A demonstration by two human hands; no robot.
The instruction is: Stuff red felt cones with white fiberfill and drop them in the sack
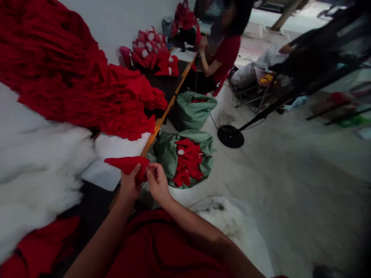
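A red cone-shaped fabric piece (127, 163) points to the left above the table's front edge. Its wide end is toward the right, and it looks filled out. My left hand (130, 184) is closed around the underside of this cone, with the thumb lying over it. At the wide end, my right hand (158, 183) has its fingertips pinched at the fabric rim; whether anything small is between them is hidden. Just beyond my right hand stands a green sack (166, 152) holding several red fabric pieces (188, 162), some with white parts.
White stuffing (43, 166) and a large heap of red cloth (87, 88) cover the left side. A second green sack (194, 112) and a black round stand base (231, 136) are on the floor. Another person (226, 50) works farther along the table near stuffed red figures (147, 48).
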